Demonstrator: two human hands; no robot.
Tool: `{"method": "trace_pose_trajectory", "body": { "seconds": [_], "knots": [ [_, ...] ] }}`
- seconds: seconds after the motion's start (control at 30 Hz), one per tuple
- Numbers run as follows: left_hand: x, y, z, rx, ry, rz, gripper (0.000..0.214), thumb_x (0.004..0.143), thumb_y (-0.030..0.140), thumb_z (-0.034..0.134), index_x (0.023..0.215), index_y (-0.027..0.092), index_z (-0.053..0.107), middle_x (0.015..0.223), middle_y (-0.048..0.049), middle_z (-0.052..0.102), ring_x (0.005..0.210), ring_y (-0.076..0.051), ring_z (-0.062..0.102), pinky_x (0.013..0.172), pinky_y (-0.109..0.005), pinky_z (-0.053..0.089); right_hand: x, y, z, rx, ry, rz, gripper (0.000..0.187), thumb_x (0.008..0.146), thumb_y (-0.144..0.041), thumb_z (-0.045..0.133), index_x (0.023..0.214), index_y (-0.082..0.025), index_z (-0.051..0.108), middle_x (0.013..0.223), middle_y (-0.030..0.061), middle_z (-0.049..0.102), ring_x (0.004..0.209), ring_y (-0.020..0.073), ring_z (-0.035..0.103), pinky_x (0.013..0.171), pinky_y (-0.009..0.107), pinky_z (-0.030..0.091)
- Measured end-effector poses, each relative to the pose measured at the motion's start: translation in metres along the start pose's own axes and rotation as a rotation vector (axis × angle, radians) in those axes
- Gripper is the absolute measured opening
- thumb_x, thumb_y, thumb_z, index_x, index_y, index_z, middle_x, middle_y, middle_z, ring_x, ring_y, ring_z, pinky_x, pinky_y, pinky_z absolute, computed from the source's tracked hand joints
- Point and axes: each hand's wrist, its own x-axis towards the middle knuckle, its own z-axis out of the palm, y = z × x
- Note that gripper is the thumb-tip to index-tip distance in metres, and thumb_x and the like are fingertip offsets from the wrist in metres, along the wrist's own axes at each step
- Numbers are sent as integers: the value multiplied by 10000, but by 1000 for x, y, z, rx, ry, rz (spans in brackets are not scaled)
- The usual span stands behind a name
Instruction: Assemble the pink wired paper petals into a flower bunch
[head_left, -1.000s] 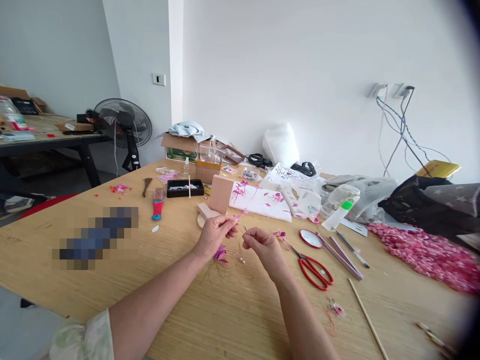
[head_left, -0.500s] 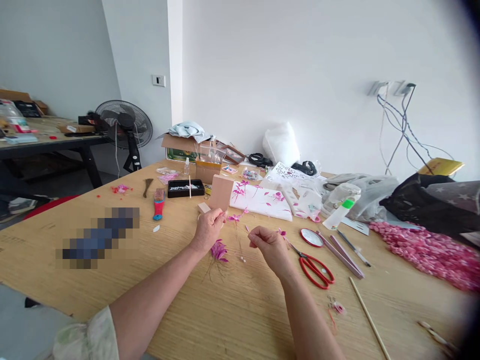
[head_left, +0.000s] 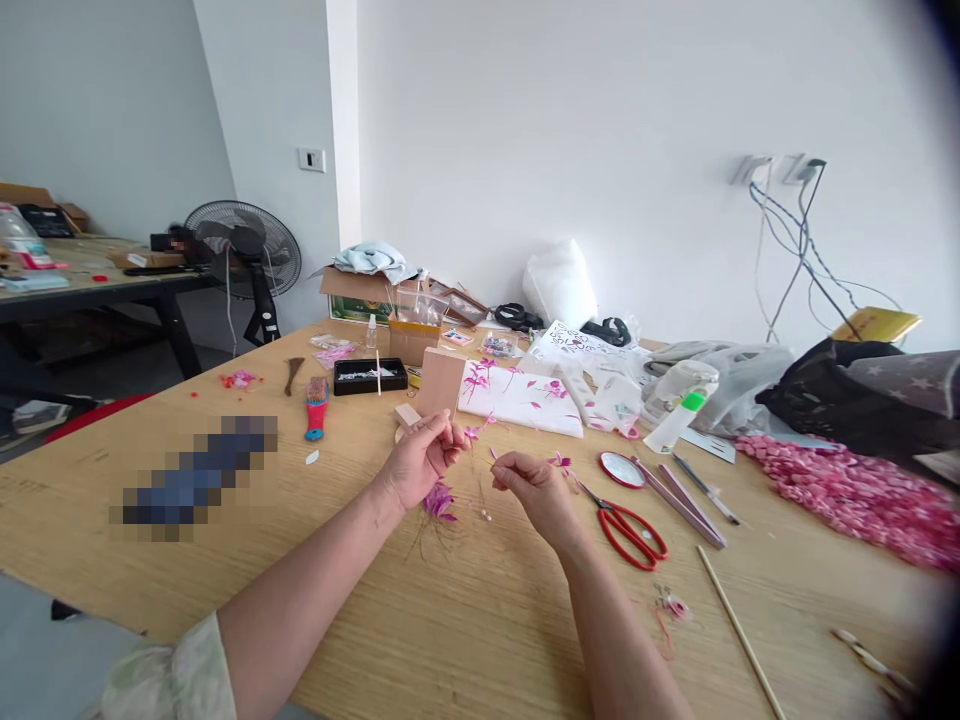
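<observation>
My left hand [head_left: 421, 458] is closed in a pinch on the thin stem of a small pink flower sprig [head_left: 474, 434] held above the wooden table [head_left: 225, 560]. My right hand [head_left: 531, 484] is also pinched, on a fine wire or thread that runs toward the sprig and hangs down to a small bead [head_left: 486, 516]. A finished pink flower with thin stems [head_left: 438, 500] lies on the table just under my left hand. Another small pink blossom [head_left: 559, 462] lies beside my right hand.
Red-handled scissors [head_left: 628, 530], a small round mirror [head_left: 621, 468], flat sticks [head_left: 682, 496] and a long wooden skewer [head_left: 739, 632] lie to the right. A heap of pink material [head_left: 862, 500] fills the far right. A wooden block stand [head_left: 438, 386], a black tray [head_left: 370, 375] and a red brush [head_left: 316, 408] stand behind.
My left hand has turned and shifted slightly right, bringing the sprig closer to my right hand. The camera has drifted a little.
</observation>
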Motion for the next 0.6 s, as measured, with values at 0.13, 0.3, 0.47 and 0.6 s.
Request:
{"method": "trace_pose_trajectory", "body": {
  "seconds": [0.13,0.3,0.47,0.6],
  "knots": [
    [-1,4,5,299,-5,110,320,772,361,505,543,142,457,553,11,471,525,-75,407,491,-205,303,0,-7,-1,-199,57,-36,172,752,-246,445,626,-192,550,578,-13,558,576,126,509,565,219,349],
    [0,3,14,422,98,202,340,770,392,487,535,160,408,542,19,428,502,-78,366,480,-219,290,1,-12,-1,-346,97,-67,191,757,-252,424,620,-203,548,571,-10,583,553,129,526,544,213,343],
    [3,34,5,387,249,434,359,759,361,512,497,170,356,486,40,354,468,-75,323,478,-222,277,0,-4,-14,-392,187,-38,198,744,-269,430,588,-200,531,552,-5,576,548,136,521,536,219,340],
    [-1,61,-13,430,214,498,326,782,339,492,526,165,391,522,30,394,511,-80,362,515,-222,292,1,0,-18,-360,250,8,217,760,-306,425,617,-197,546,575,3,601,565,144,540,548,227,357]
  ]
}}
